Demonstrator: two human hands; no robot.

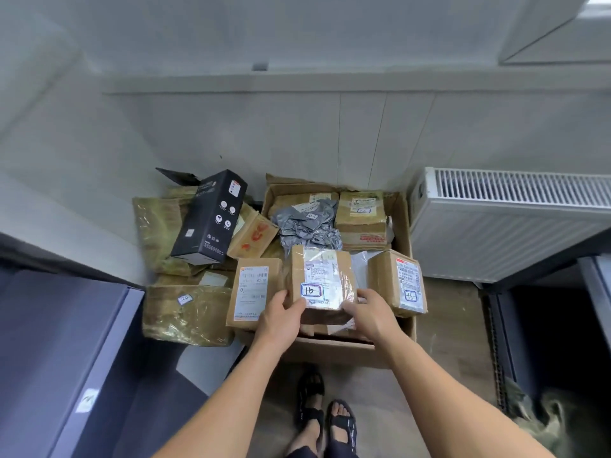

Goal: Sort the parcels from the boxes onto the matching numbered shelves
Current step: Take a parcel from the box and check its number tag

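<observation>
Brown cardboard parcel (320,276) lies in the near end of the open box (334,352), its long side pointing away from us, and our left hand (281,314) and right hand (368,314) both grip its near corners with curled fingers (362,294).

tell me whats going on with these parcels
A person stands over a cardboard box of parcels on the floor. The left hand and right hand grip a brown parcel with a handwritten label, at the box's near end. A grey bag lies behind it; a black box leans on the pile at left.
</observation>
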